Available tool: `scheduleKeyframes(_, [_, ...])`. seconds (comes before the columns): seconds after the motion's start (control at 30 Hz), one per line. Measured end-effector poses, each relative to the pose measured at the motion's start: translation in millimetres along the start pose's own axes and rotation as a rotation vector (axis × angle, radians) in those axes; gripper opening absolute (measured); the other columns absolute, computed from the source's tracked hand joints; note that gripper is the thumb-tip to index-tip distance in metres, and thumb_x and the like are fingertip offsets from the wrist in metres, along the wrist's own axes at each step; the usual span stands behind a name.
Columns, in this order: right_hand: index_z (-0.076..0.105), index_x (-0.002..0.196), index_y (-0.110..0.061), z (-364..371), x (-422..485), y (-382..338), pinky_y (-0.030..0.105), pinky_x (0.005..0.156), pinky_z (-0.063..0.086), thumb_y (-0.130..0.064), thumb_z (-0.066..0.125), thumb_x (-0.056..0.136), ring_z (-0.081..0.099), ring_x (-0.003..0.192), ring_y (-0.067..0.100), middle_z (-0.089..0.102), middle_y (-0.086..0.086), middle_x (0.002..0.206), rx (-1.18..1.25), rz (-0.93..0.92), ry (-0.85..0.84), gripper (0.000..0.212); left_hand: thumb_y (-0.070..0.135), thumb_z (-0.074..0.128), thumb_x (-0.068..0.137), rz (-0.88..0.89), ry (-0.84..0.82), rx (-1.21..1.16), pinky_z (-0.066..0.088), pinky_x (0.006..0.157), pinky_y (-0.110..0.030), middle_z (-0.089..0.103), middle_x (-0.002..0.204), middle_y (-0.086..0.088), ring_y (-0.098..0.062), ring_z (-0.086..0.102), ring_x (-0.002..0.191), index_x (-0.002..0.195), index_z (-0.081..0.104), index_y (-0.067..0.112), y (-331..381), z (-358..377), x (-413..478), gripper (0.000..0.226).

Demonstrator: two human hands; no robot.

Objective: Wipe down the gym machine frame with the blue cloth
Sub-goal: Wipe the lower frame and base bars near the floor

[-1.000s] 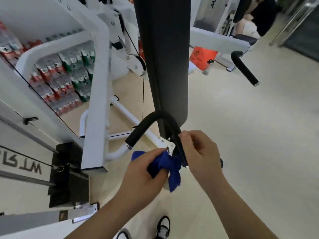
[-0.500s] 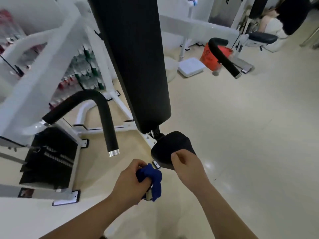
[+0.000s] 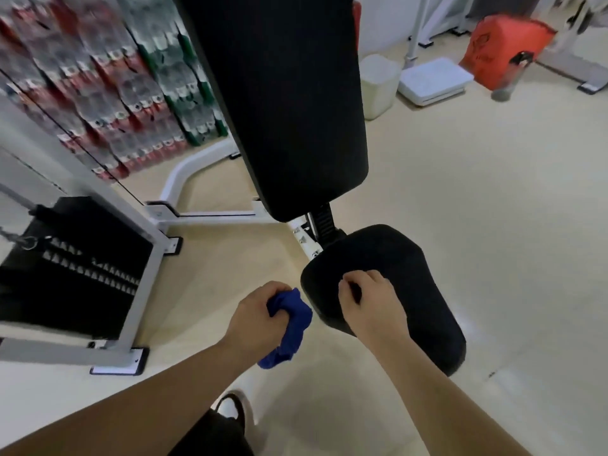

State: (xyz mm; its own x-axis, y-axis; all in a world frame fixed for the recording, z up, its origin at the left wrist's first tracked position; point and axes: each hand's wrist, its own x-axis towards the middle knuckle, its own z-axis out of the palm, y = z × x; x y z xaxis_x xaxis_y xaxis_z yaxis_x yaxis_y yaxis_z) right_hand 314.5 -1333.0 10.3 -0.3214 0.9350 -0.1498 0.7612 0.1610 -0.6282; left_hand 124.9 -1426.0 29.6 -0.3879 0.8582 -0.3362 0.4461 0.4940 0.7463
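Observation:
My left hand (image 3: 256,315) grips the bunched blue cloth (image 3: 289,327), which hangs just left of the black seat pad (image 3: 404,284). My right hand (image 3: 368,301) rests on the seat pad's near left part with fingers curled; nothing shows in it. Above the seat rises the tall black back pad (image 3: 283,103). The white machine frame (image 3: 210,218) runs along the floor behind and left of the pads, with a white bracket (image 3: 304,240) between them. The cloth touches neither the frame nor the bracket.
A black weight stack (image 3: 69,268) sits inside a white upright frame (image 3: 144,281) at the left. Stacked bottle packs (image 3: 108,93) line the back left. A white bin (image 3: 378,83), a white scale (image 3: 434,80) and a red bag (image 3: 503,51) stand at the back right. My shoe (image 3: 230,409) is below.
The view has swung down and right; the black handle is gone from view. Both hands dropped from the handle to beside the seat pad, the left still gripping the cloth.

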Motion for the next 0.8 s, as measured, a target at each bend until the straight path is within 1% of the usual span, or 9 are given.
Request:
scheduleKeyframes(0.13, [0.072, 0.104, -0.026, 71.8, 26.4, 40.9, 0.039, 0.085, 0.044, -0.052, 0.049, 0.098, 0.054, 0.098, 0.022, 0.062, -0.002, 0.104, -0.36, -0.232, 0.131, 0.034, 0.004, 0.055, 0.082, 0.013, 0.082, -0.003, 0.057, 0.084, -0.031, 0.073, 0.09, 0.017, -0.004, 0.068, 0.088, 0.098, 0.068, 0.04, -78.2, 46.9, 64.0, 0.041])
scheduleKeyframes(0.3, [0.056, 0.098, -0.016, 103.2, 19.9, 48.3, 0.05, 0.084, 0.038, -0.047, 0.044, 0.099, 0.045, 0.092, 0.033, 0.05, 0.011, 0.098, -0.668, -0.408, 0.235, 0.034, 0.003, 0.055, 0.079, 0.089, 0.023, 0.058, 0.057, 0.088, -0.03, 0.072, 0.1, 0.02, -0.003, 0.066, 0.097, 0.107, 0.071, 0.037, -132.0, 77.2, 115.5, 0.046])
scheduleKeyframes(0.37, [0.055, 0.096, -0.015, 112.3, 21.4, 51.4, 0.052, 0.084, 0.038, -0.037, 0.051, 0.097, 0.046, 0.092, 0.035, 0.051, 0.012, 0.098, -0.667, -0.498, 0.297, 0.022, 0.004, 0.057, 0.081, 0.116, -0.032, 0.1, 0.057, 0.09, -0.031, 0.073, 0.101, 0.019, -0.003, 0.066, 0.098, 0.109, 0.072, 0.034, -146.1, 76.9, 127.2, 0.043])
scheduleKeyframes(0.43, [0.059, 0.095, -0.015, 130.0, 13.5, 53.5, 0.052, 0.091, 0.044, -0.025, 0.061, 0.09, 0.051, 0.093, 0.035, 0.055, 0.011, 0.098, -0.559, -0.708, 0.314, 0.011, 0.004, 0.06, 0.081, 0.14, -0.045, 0.15, 0.055, 0.094, -0.032, 0.072, 0.105, 0.016, -0.005, 0.066, 0.101, 0.112, 0.073, 0.029, -156.1, 69.8, 137.2, 0.042])
scheduleKeyframes(0.5, [0.064, 0.091, -0.015, 159.0, -2.7, 62.6, 0.05, 0.097, 0.046, -0.026, 0.06, 0.09, 0.056, 0.093, 0.031, 0.06, 0.007, 0.097, -0.41, -0.885, 0.231, 0.012, 0.005, 0.063, 0.08, 0.155, -0.043, 0.204, 0.053, 0.097, -0.032, 0.072, 0.108, 0.014, -0.007, 0.066, 0.103, 0.113, 0.073, 0.028, -162.7, 63.2, 146.7, 0.042])
scheduleKeyframes(0.53, [0.065, 0.088, -0.016, 173.2, -8.1, 66.4, 0.048, 0.092, 0.048, -0.029, 0.058, 0.092, 0.055, 0.089, 0.029, 0.06, 0.004, 0.092, -0.369, -0.901, 0.158, 0.015, 0.005, 0.063, 0.08, 0.151, -0.046, 0.222, 0.053, 0.097, -0.031, 0.072, 0.108, 0.014, -0.007, 0.065, 0.103, 0.113, 0.073, 0.029, -167.2, 60.7, 153.1, 0.042])
scheduleKeyframes(0.63, [0.064, 0.088, -0.022, 217.7, 7.4, 92.4, 0.042, 0.073, 0.05, -0.036, 0.055, 0.093, 0.054, 0.081, 0.026, 0.056, -0.002, 0.085, -0.363, -0.779, -0.056, 0.017, 0.007, 0.06, 0.082, 0.149, -0.09, 0.269, 0.052, 0.093, -0.027, 0.071, 0.108, 0.016, -0.008, 0.065, 0.102, 0.114, 0.072, 0.032, -184.2, 60.8, 174.7, 0.042])
scheduleKeyframes(0.73, [0.064, 0.107, -0.033, 249.1, 40.4, 129.4, 0.036, 0.077, 0.053, -0.049, 0.043, 0.094, 0.06, 0.092, 0.015, 0.061, -0.012, 0.098, -0.388, -0.491, -0.202, 0.029, 0.008, 0.058, 0.082, 0.14, -0.167, 0.297, 0.051, 0.091, -0.026, 0.07, 0.11, 0.015, -0.009, 0.064, 0.102, 0.118, 0.069, 0.032, -214.6, 73.9, 198.5, 0.044])
scheduleKeyframes(0.8, [0.059, 0.121, -0.036, 263.0, 62.1, 145.7, 0.018, 0.085, 0.049, -0.052, 0.037, 0.098, 0.062, 0.106, 0.011, 0.062, -0.014, 0.113, -0.298, -0.306, -0.238, 0.035, 0.009, 0.057, 0.081, 0.151, -0.224, 0.32, 0.053, 0.092, -0.029, 0.07, 0.11, 0.016, -0.009, 0.065, 0.102, 0.118, 0.068, 0.034, -235.3, 85.8, 217.9, 0.046])
